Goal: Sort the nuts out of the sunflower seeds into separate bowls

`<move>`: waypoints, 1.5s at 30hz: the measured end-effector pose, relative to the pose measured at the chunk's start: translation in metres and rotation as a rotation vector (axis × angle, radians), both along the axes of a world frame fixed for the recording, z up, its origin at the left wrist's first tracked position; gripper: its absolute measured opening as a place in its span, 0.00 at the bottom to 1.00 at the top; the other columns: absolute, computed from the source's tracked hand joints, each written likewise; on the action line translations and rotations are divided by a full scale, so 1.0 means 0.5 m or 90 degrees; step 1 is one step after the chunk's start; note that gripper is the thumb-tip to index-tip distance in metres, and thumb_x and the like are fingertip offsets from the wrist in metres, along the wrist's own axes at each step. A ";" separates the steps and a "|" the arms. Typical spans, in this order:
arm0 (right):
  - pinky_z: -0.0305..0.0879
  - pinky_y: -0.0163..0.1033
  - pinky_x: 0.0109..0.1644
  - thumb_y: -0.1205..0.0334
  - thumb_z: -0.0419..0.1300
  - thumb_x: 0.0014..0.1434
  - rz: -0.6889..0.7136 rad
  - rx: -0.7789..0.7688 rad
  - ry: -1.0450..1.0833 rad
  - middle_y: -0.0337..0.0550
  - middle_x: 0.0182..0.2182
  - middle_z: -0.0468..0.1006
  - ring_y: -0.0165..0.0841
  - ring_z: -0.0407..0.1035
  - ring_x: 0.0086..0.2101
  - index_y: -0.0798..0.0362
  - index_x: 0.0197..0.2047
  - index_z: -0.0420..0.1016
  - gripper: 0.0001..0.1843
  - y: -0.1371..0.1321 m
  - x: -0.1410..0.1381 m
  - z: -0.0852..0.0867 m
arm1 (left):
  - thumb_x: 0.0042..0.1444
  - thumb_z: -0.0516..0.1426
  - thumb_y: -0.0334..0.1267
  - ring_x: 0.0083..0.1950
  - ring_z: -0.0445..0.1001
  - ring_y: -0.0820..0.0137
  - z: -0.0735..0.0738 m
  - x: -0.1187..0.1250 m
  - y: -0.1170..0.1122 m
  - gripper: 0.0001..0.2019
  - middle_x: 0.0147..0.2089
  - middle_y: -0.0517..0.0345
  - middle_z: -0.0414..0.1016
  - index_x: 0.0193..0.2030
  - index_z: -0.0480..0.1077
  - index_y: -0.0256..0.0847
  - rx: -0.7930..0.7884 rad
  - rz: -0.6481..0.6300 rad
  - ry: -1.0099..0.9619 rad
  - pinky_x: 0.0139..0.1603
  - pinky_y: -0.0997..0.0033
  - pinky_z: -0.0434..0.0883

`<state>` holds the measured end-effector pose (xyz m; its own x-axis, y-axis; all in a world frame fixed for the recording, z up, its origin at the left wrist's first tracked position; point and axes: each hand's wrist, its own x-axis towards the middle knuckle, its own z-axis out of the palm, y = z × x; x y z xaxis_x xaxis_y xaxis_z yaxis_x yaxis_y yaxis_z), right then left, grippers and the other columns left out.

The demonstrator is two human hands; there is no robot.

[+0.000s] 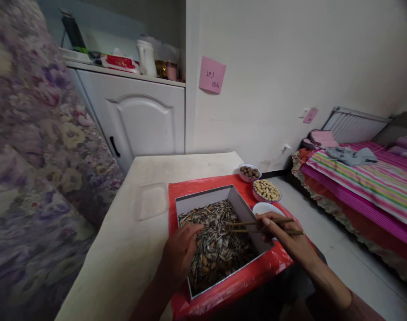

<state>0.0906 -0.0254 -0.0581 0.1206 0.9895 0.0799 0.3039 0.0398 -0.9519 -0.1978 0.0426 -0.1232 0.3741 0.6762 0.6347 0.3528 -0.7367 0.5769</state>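
A shallow grey box full of striped sunflower seeds mixed with a few nuts sits on a red sheet on the table. My left hand rests in the seeds at the box's left side, fingers curled down into them. My right hand grips a pair of wooden chopsticks, whose tips reach left over the seeds. Beside the box stand a white bowl, a bowl of pale peanuts and a bowl of brown nuts.
The cream table stretches left of the box. A floral curtain hangs at the left. A white cabinet stands behind, and a bed with striped cover lies to the right. A pink note is on the wall.
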 end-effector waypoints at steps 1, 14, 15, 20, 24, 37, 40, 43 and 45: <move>0.69 0.36 0.28 0.44 0.59 0.61 0.017 -0.003 0.007 0.44 0.31 0.78 0.33 0.73 0.26 0.54 0.42 0.79 0.21 0.000 -0.006 0.002 | 0.64 0.48 0.28 0.43 0.76 0.70 -0.001 0.000 0.000 0.13 0.42 0.55 0.76 0.50 0.71 0.42 -0.001 0.000 0.002 0.44 0.72 0.72; 0.67 0.35 0.28 0.45 0.57 0.64 0.097 -0.030 -0.014 0.40 0.25 0.75 0.32 0.72 0.24 0.55 0.40 0.77 0.20 0.011 -0.047 -0.044 | 0.64 0.48 0.27 0.44 0.75 0.71 0.003 -0.001 -0.003 0.15 0.42 0.56 0.74 0.52 0.70 0.42 -0.007 -0.013 0.006 0.45 0.73 0.70; 0.67 0.35 0.29 0.45 0.57 0.64 0.097 -0.028 -0.017 0.40 0.25 0.75 0.32 0.73 0.24 0.55 0.40 0.76 0.20 0.011 -0.046 -0.046 | 0.64 0.48 0.27 0.44 0.74 0.72 0.003 -0.001 -0.003 0.15 0.42 0.56 0.74 0.53 0.69 0.43 -0.011 -0.016 0.005 0.45 0.74 0.70; 0.67 0.35 0.28 0.44 0.55 0.64 0.094 -0.030 -0.030 0.40 0.25 0.75 0.32 0.73 0.24 0.54 0.40 0.76 0.21 0.007 -0.053 -0.041 | 0.64 0.47 0.27 0.44 0.74 0.70 0.001 -0.002 -0.002 0.15 0.43 0.56 0.75 0.52 0.70 0.43 -0.013 -0.019 0.002 0.45 0.72 0.70; 0.67 0.35 0.29 0.45 0.55 0.64 0.098 -0.046 -0.021 0.40 0.26 0.75 0.32 0.73 0.25 0.55 0.40 0.75 0.20 0.006 -0.060 -0.040 | 0.64 0.48 0.28 0.43 0.75 0.70 0.003 0.000 -0.002 0.15 0.42 0.55 0.75 0.52 0.70 0.43 -0.005 -0.011 0.004 0.44 0.72 0.71; 0.69 0.34 0.29 0.48 0.60 0.63 0.052 0.011 0.059 0.41 0.30 0.77 0.31 0.73 0.24 0.53 0.36 0.76 0.16 0.003 -0.025 -0.011 | 0.63 0.48 0.28 0.44 0.76 0.69 0.001 0.001 -0.001 0.15 0.43 0.55 0.77 0.50 0.71 0.42 0.016 0.004 0.014 0.45 0.72 0.72; 0.69 0.34 0.29 0.50 0.61 0.62 0.002 0.042 0.114 0.42 0.30 0.78 0.30 0.72 0.24 0.54 0.38 0.78 0.15 -0.006 0.025 0.005 | 0.64 0.48 0.28 0.43 0.76 0.70 0.006 0.002 -0.002 0.14 0.42 0.55 0.77 0.50 0.71 0.42 0.006 0.005 0.020 0.44 0.72 0.72; 0.70 0.33 0.29 0.51 0.64 0.60 -0.093 0.091 0.174 0.43 0.29 0.79 0.29 0.71 0.24 0.54 0.38 0.79 0.13 -0.026 0.098 0.019 | 0.64 0.48 0.29 0.44 0.77 0.70 0.007 0.001 -0.001 0.14 0.43 0.54 0.77 0.50 0.71 0.42 0.005 0.004 0.019 0.44 0.72 0.73; 0.70 0.32 0.29 0.52 0.66 0.58 -0.145 0.114 0.185 0.42 0.27 0.78 0.30 0.71 0.24 0.53 0.39 0.80 0.13 -0.046 0.149 0.029 | 0.64 0.48 0.30 0.45 0.77 0.69 0.005 0.001 0.001 0.14 0.43 0.54 0.77 0.50 0.71 0.42 0.010 0.007 0.020 0.45 0.72 0.73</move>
<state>0.1651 -0.0482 -0.0438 0.3787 0.9081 0.1786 0.0431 0.1755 -0.9835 -0.1975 0.0429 -0.1207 0.3861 0.6709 0.6331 0.3791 -0.7411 0.5542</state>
